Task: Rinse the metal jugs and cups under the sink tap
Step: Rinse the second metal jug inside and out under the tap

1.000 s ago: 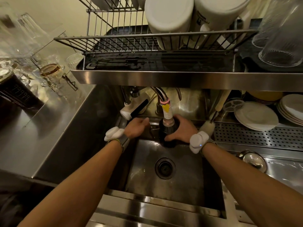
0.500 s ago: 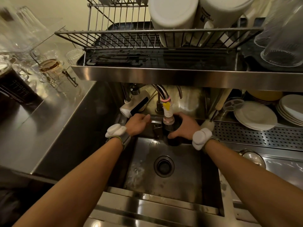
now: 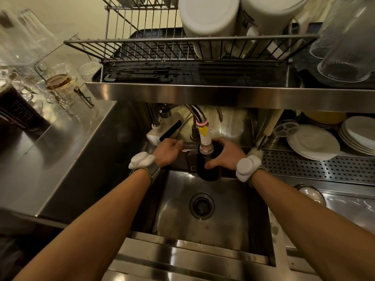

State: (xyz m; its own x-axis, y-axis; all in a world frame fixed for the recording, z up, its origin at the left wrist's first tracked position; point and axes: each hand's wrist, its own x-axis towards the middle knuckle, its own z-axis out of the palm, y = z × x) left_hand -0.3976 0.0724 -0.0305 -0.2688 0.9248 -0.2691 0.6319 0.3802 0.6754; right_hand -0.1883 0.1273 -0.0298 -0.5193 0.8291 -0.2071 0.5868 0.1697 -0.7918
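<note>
While reaching straight-armed over the sink, curled right grip round one dark jug under one tap (nozzle at its mouth); could not tell state of left grip.

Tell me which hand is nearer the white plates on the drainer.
Right. The right hand grips the dark jug under the tap, left of the white plates; the left hand is farther left, beyond the jug.

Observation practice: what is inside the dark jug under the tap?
The tap's clear nozzle fills the mouth of the dark metal jug; deeper contents are hidden by shadow and the right hand.
</note>
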